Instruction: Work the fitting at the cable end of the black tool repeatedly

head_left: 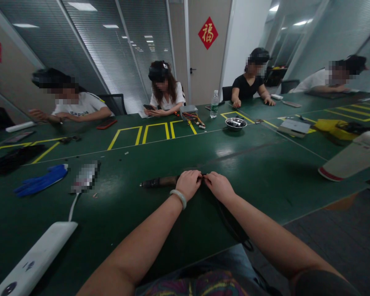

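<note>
Patterned dark clothing [191, 285] of the wearer fills the bottom edge, against the near side of a dark green smooth-topped table [160, 242]. At lower left lies a long white plastic block [43, 259] with rounded edges; a white cable [74, 205] runs from its far end to a flat dark-edged slab [85, 176], its face blurred out. Beside the slab is a blue fabric glove [41, 180].

Mid-table, a dark stick-shaped hand tool [166, 181] with a brownish middle lies crosswise, tip to the left. The left hand [189, 184], a pale green bangle [179, 199] at its wrist, is closed over the tool's right-hand part. The right hand [218, 187] meets it there, fingertips together at the tool's end; what they pinch is hidden, so its hold cannot be told. A black cord [226, 216] trails beneath the right forearm.

At right stands a large white container [354, 158] with a red foot band. Farther back are a shiny metal bowl [236, 123] of dark small pieces and a clear plastic bottle [214, 106]. Across the table sit four people in dark headgear, one holding a dark phone [149, 107].
</note>
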A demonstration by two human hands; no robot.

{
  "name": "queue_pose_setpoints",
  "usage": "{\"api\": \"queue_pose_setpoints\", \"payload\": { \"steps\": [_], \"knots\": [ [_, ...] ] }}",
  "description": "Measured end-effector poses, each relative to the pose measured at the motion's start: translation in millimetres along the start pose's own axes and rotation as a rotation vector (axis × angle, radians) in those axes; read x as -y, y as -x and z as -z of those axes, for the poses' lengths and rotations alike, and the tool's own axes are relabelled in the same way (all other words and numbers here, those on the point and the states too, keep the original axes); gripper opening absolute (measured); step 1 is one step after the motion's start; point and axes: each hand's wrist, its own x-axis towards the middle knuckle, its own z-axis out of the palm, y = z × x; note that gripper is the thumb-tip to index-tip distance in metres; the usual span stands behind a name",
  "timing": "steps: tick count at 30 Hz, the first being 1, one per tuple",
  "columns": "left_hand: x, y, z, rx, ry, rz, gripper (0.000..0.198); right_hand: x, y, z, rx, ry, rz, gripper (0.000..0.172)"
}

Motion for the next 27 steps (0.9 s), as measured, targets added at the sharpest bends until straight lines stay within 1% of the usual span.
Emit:
{"api": "queue_pose_setpoints", "payload": {
  "steps": [5,10,16,20,23,27],
  "knots": [
    [0,1,-1.4,-0.009,-0.015,-0.004,0.009,5,-1,-1,-0.003,0.069,-0.014,0.021],
    [0,1,-0.8,0.006,-0.029,0.008,0.009,5,-3,0,-0.013,0.078,0.017,0.018],
    [-3,0,2.9,0.043,-0.031,0.051,0.012,1,-6,6,0.038,0.085,0.043,0.02],
    [-3,0,4.8,0.05,-0.029,0.036,0.011,0,-6,7,0.046,0.123,0.069,0.022],
    [-4,1,6.0,0.046,-0.039,0.031,0.012,-1,-6,6,0.02,0.162,0.115,0.022],
    [-5,2,8.8,0.034,-0.043,0.033,0.018,-7,-9,0,-0.065,0.16,0.218,0.021]
  ]
}}
